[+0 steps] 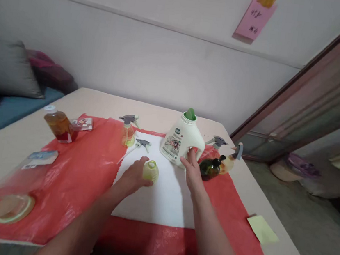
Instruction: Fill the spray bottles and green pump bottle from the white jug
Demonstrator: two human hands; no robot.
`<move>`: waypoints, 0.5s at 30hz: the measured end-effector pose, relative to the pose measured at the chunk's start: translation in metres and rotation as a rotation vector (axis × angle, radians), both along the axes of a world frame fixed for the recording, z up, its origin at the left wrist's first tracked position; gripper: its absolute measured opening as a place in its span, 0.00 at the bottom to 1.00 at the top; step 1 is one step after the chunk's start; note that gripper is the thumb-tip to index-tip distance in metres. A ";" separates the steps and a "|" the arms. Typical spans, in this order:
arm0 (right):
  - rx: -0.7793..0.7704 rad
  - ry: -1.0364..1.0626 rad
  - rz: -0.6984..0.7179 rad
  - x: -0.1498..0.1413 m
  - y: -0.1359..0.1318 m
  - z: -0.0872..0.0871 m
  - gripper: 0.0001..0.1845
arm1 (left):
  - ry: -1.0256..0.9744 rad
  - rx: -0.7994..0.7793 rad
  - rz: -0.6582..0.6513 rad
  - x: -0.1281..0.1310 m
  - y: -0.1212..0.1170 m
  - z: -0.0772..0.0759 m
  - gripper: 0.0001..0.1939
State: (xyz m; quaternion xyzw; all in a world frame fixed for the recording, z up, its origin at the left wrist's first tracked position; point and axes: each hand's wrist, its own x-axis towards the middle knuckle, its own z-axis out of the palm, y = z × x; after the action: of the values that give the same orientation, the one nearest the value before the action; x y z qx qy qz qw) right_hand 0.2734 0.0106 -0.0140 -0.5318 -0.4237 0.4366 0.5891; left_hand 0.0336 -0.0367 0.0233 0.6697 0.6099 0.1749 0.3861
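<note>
While the left hand (135, 173) curls around the small yellow-green bottle (151, 173) from its left side, the right hand (192, 168) reaches to the handle of the large pale jug (178, 143). The small bottle stands upright between the left thumb, which crosses its near side low down, and the other fingers at its left and far side; that grip is bent only as far as the bottle's width, and its open neck rises clear. On the right hand, the thumb points left across the lower part of the jug and the fingers lie at the handle opening; whether they close around the handle cannot be told. The jug stands upright, far and right of the small bottle and apart from it, with a green spout piece (190, 114) at its mouth.

Both rest over a white cloth (154, 208) spread on a red sheet (74, 198). A grey spray head (143, 143) lies at the cloth's far left, near an upright spray bottle (128, 134). Just right of the right hand is a dark green pump bottle (209, 169).
</note>
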 end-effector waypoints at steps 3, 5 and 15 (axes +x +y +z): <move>0.033 -0.007 0.036 0.003 0.003 0.001 0.53 | 0.020 0.007 -0.008 0.005 0.000 0.000 0.45; 0.057 -0.026 0.040 0.003 0.003 0.003 0.52 | 0.029 0.010 -0.020 0.009 -0.002 0.003 0.43; 0.041 -0.180 -0.197 -0.012 0.034 0.013 0.43 | 0.044 0.046 0.019 -0.001 -0.008 0.030 0.29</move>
State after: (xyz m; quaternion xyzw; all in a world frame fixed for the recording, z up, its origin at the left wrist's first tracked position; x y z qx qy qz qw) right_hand 0.2617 0.0450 -0.0010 -0.5959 -0.4293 0.3184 0.5994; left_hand 0.0328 -0.0451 0.0535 0.6762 0.6205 0.1778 0.3552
